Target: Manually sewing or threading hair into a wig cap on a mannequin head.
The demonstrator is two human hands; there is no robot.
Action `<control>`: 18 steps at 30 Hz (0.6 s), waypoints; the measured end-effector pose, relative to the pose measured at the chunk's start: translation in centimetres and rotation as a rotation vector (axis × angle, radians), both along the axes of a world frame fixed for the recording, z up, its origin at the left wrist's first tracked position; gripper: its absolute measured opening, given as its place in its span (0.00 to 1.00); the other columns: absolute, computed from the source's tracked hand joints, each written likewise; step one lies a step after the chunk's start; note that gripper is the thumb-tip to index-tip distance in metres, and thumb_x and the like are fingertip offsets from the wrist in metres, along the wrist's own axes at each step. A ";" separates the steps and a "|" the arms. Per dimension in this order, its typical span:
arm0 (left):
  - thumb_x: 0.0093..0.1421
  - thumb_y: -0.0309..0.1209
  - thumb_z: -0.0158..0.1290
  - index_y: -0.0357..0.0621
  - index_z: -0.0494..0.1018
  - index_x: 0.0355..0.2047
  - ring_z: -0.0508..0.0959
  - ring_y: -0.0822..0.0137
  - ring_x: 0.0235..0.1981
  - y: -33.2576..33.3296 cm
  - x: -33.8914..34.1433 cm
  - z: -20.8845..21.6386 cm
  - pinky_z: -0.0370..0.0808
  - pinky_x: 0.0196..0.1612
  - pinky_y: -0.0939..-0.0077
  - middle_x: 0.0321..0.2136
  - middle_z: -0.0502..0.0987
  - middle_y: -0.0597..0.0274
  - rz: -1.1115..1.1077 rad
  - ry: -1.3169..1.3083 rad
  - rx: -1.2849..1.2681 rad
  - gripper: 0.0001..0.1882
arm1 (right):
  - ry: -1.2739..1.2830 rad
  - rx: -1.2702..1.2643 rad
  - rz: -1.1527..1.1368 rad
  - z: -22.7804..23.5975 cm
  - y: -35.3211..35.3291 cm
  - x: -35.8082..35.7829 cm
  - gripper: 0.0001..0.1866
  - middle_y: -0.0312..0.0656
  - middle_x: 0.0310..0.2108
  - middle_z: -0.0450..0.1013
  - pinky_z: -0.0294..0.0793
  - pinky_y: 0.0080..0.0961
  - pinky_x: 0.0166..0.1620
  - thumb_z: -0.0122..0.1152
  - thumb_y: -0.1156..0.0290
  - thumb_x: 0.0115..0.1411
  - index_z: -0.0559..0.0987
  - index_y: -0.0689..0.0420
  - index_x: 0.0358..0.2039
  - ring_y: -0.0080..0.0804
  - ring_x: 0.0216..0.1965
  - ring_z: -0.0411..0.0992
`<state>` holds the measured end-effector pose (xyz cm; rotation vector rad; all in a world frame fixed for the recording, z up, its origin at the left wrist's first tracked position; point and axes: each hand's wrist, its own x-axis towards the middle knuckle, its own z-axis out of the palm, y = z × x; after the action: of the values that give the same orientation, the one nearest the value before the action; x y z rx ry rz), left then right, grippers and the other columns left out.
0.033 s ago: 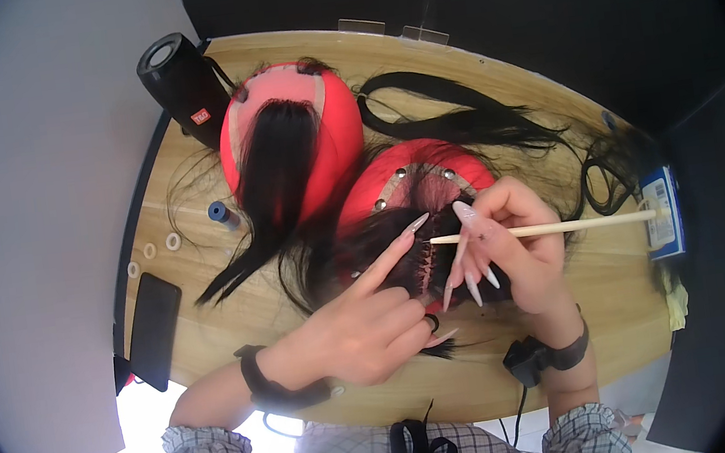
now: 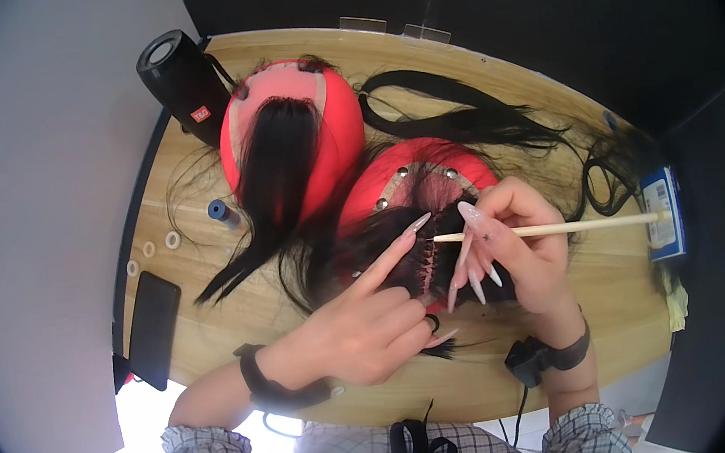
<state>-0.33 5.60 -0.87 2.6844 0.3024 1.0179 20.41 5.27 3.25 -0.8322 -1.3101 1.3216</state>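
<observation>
A red rounded wig block [image 2: 363, 201] sits in the middle of the table under a light-edged mesh cap with black hair [image 2: 377, 234]. A parting with pinkish base showing runs down through this hair. My right hand [image 2: 519, 248] pinches a slim pale wooden stick [image 2: 588, 224] between thumb and fingers, its other fingers fanned below. The stick's tapered tip is at the parting; any fine needle there is too small to make out. My left hand [image 2: 366, 326] lies palm down, index finger stretched onto the hair beside the tip, other fingers bent. Its palm side is hidden.
Behind to the left stand a second red wig block [image 2: 343, 138] with hair and a black cylindrical speaker [image 2: 187, 85]. A loose hair bundle [image 2: 455, 97] lies at the back. Around are a blue-topped bottle [image 2: 220, 211], a black phone [image 2: 155, 329], small rings [image 2: 172, 241] and a blue-white box [image 2: 665, 230].
My right hand and the stick have shifted very slightly to the right. The left hand stays in place on the hair.
</observation>
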 end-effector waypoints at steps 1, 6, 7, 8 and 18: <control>0.50 0.27 0.61 0.39 0.68 0.15 0.69 0.70 0.17 0.0 0.0 -0.1 0.62 0.61 0.33 0.16 0.67 0.64 -0.006 -0.003 0.000 0.14 | -0.047 0.026 -0.015 0.3 0.0 0.1 0.06 0.39 0.24 0.72 0.70 0.16 0.26 0.55 0.75 0.64 0.74 0.66 0.32 0.18 0.22 0.70; 0.50 0.26 0.57 0.42 0.61 0.14 0.62 0.70 0.16 0.0 0.0 -0.6 0.62 0.62 0.34 0.15 0.55 0.66 0.008 -0.056 0.037 0.15 | -0.054 0.111 -0.073 1.8 -1.1 -0.3 0.05 0.41 0.25 0.72 0.67 0.15 0.27 0.56 0.77 0.62 0.76 0.66 0.30 0.19 0.22 0.70; 0.50 0.26 0.57 0.42 0.61 0.14 0.61 0.71 0.16 -0.1 -0.1 -0.8 0.62 0.62 0.34 0.15 0.55 0.66 0.017 -0.079 0.035 0.15 | -0.043 0.124 -0.050 1.7 -1.2 -0.5 0.06 0.40 0.24 0.71 0.67 0.16 0.27 0.56 0.77 0.61 0.76 0.65 0.28 0.19 0.22 0.69; 0.50 0.26 0.57 0.42 0.61 0.14 0.61 0.71 0.16 -0.1 0.1 -0.8 0.62 0.62 0.34 0.15 0.55 0.66 0.011 -0.080 0.032 0.15 | -0.044 0.122 -0.056 1.6 -1.1 -0.5 0.06 0.40 0.24 0.71 0.67 0.16 0.27 0.56 0.77 0.61 0.76 0.65 0.28 0.19 0.22 0.69; 0.45 0.25 0.55 0.41 0.61 0.12 0.63 0.72 0.16 -1.1 0.8 -0.7 0.68 0.61 0.41 0.14 0.53 0.66 0.055 -0.011 0.149 0.13 | 0.112 0.131 -0.065 1.3 -1.2 -0.5 0.09 0.41 0.25 0.67 0.69 0.17 0.21 0.49 0.72 0.67 0.72 0.66 0.36 0.19 0.20 0.65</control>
<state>0.44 4.55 -1.61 2.8155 0.3110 1.1124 19.92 4.06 4.52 -0.6949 -1.2568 1.2012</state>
